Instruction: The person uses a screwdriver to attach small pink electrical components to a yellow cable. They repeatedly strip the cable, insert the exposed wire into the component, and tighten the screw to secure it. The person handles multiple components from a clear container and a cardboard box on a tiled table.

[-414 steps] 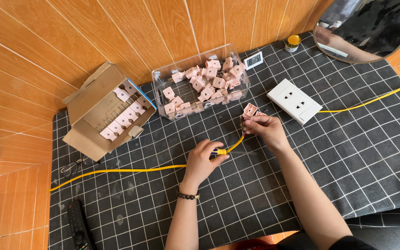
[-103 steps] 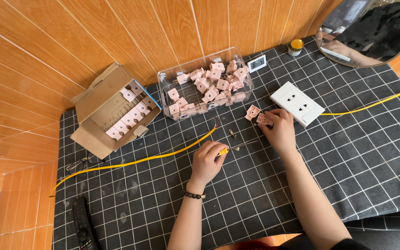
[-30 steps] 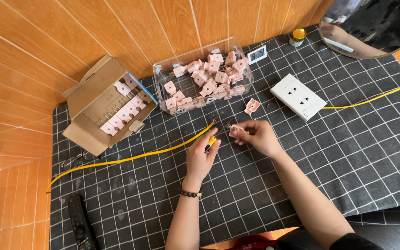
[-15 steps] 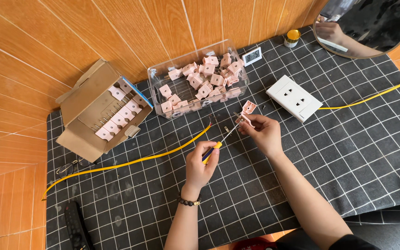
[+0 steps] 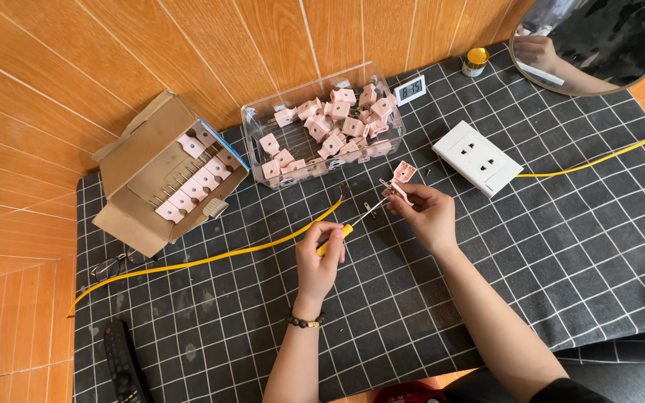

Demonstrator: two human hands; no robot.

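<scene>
My left hand (image 5: pixel 319 257) grips a small yellow-handled screwdriver (image 5: pixel 335 239) whose shaft points up and right toward a pink plug part (image 5: pixel 395 190). My right hand (image 5: pixel 425 214) pinches that pink plug part at its fingertips. Another pink plug half (image 5: pixel 404 171) lies on the mat just above my right hand. A yellow cable (image 5: pixel 210 258) runs across the checked mat, with its bare end (image 5: pixel 341 195) near the plug part.
A clear tub (image 5: pixel 263 118) holds several pink plugs. An open cardboard box (image 5: pixel 136 168) holds more on the left. A white socket block (image 5: pixel 477 157), small clock (image 5: pixel 410 89), glasses (image 5: pixel 117 263), remote (image 5: pixel 123 369) and round mirror (image 5: pixel 599 45) lie around.
The view shifted slightly. My hands stayed at the pink plug part with the screwdriver tip against it; a second earlier they were closer together and lower.
</scene>
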